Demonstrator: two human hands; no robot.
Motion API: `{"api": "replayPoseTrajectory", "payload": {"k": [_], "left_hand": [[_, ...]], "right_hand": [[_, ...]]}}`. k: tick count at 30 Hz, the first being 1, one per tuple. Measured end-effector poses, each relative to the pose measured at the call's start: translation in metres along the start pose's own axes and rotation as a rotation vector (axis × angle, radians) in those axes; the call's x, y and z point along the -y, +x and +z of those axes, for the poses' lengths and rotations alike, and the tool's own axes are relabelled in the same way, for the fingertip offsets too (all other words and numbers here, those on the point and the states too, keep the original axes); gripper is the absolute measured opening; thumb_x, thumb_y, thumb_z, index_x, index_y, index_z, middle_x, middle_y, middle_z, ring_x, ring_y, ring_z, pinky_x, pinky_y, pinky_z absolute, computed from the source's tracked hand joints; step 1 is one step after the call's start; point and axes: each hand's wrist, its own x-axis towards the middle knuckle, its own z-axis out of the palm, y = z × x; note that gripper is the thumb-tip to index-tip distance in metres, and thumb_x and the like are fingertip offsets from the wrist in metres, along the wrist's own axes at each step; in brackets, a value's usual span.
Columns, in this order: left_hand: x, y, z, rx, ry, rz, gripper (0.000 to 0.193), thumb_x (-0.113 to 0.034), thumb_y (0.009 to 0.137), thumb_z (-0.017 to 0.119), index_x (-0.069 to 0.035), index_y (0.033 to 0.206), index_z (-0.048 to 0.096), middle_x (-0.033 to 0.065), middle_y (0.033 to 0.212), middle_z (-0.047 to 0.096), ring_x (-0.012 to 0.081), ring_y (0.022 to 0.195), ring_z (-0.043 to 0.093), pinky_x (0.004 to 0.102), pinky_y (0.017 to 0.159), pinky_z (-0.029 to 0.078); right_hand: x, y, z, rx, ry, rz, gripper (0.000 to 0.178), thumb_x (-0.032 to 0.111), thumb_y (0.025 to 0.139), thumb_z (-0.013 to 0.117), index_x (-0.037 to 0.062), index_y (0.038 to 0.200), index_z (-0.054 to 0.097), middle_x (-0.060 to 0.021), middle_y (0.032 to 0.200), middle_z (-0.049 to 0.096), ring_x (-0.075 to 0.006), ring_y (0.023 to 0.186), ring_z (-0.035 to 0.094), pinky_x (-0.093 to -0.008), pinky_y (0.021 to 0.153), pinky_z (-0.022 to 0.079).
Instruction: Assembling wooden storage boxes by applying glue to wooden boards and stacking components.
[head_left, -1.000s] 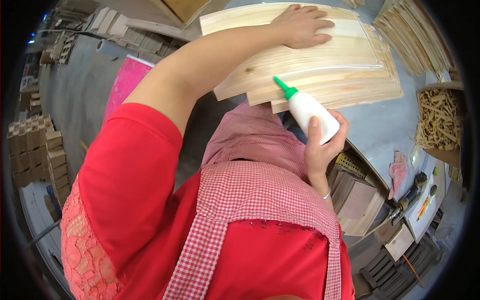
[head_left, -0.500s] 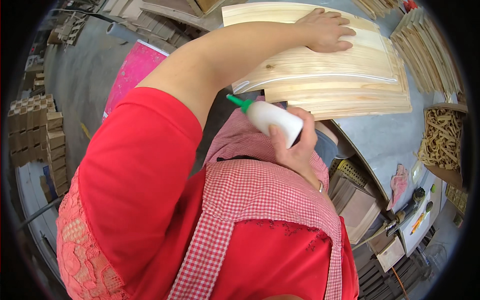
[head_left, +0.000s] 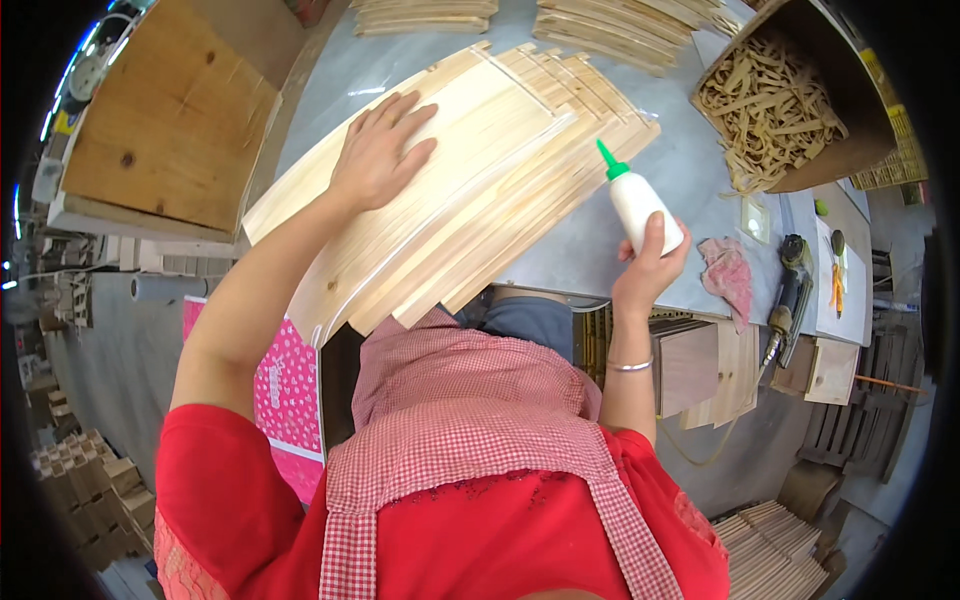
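My left hand point(head_left: 385, 150) lies flat with fingers spread on the top board of a fanned stack of pale wooden panels point(head_left: 450, 200). A white line of glue point(head_left: 420, 235) runs along the top panel's near long edge, and more white shows along its right end. In my right hand point(head_left: 650, 255) is a white glue bottle point(head_left: 643, 207) with a green nozzle, which points up and to the left. The bottle is off the panels, over the grey tabletop to their right, and its tip is apart from the wood.
A cardboard box of wood strips point(head_left: 770, 110) stands at the back right. Stacked boards point(head_left: 610, 30) lie along the far side. Near the right edge are a pink rag point(head_left: 727, 280) and a power tool point(head_left: 792, 290). A brown wooden board point(head_left: 170, 130) stands at the far left.
My right hand has carried the glue bottle from the panels' near left corner to their right side. The view has swung right. My left hand still rests on the top panel.
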Motion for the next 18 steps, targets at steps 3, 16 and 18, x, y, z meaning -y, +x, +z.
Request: {"api": "replayPoseTrajectory", "payload": {"k": [3,16,18], "left_hand": [[-0.004,0.003,-0.002,0.019,-0.013,-0.01,0.051,-0.042,0.096,0.047,-0.017,0.14,0.049,0.0105,0.152,0.037,0.0295,0.143,0.028,0.0455,0.117,0.019],[0.002,-0.001,0.002,0.0,0.006,-0.006,0.05,-0.041,0.095,0.048,-0.017,0.139,0.051,0.0111,0.15,0.04,0.0301,0.142,0.031,0.0462,0.116,0.022],[0.006,0.001,0.005,-0.036,0.02,0.021,0.052,-0.044,0.095,0.047,-0.017,0.139,0.051,0.0113,0.15,0.041,0.0305,0.142,0.031,0.0474,0.115,0.022]], "right_hand": [[-0.007,0.03,0.003,-0.099,-0.052,-0.038,0.041,0.031,0.093,0.065,-0.0008,0.112,0.048,-0.0086,0.084,0.058,-0.0119,0.051,0.049,-0.0234,0.041,0.037],[-0.028,0.05,0.005,-0.101,-0.231,-0.055,0.045,0.031,0.089,0.069,-0.0036,0.112,0.051,-0.0131,0.094,0.059,-0.0162,0.068,0.058,-0.0261,0.046,0.047],[-0.02,0.028,0.002,-0.038,-0.227,-0.013,0.045,0.03,0.089,0.068,-0.0036,0.112,0.05,-0.0125,0.094,0.059,-0.0156,0.068,0.058,-0.0255,0.046,0.047]]}}
